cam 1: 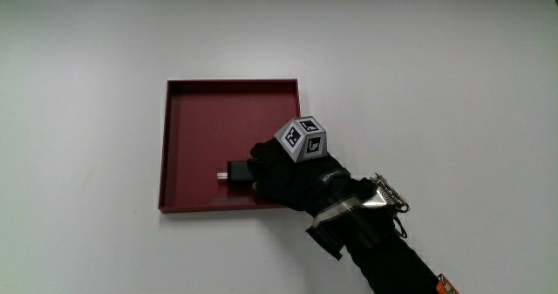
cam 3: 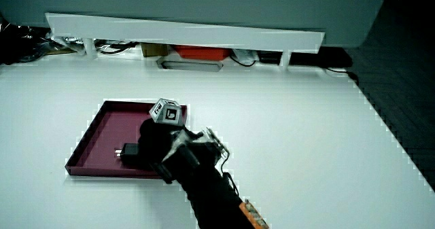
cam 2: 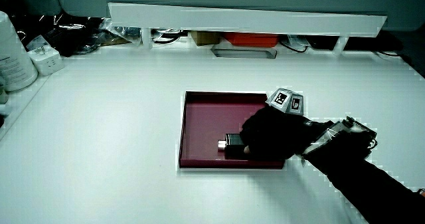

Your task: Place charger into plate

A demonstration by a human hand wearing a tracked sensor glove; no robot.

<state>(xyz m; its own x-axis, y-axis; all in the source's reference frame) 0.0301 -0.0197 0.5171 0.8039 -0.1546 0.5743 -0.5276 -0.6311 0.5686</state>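
Observation:
A dark red square plate (cam 1: 196,111) lies on the white table; both side views show it too (cam 2: 206,114) (cam 3: 102,130). A small black charger (cam 1: 237,171) with a short metal plug rests inside the plate, close to the rim nearest the person, also seen in both side views (cam 2: 232,142) (cam 3: 128,151). The gloved hand (cam 1: 277,171) reaches over that rim, its fingers curled around the charger's end, and hides most of it. In both side views the hand (cam 2: 265,137) (cam 3: 155,146) covers the plate's near corner. The patterned cube (cam 1: 302,138) sits on its back.
A low white partition (cam 2: 246,19) runs along the table's edge farthest from the person, with cables and a red object under it. White containers (cam 2: 16,61) stand at a table corner in a side view.

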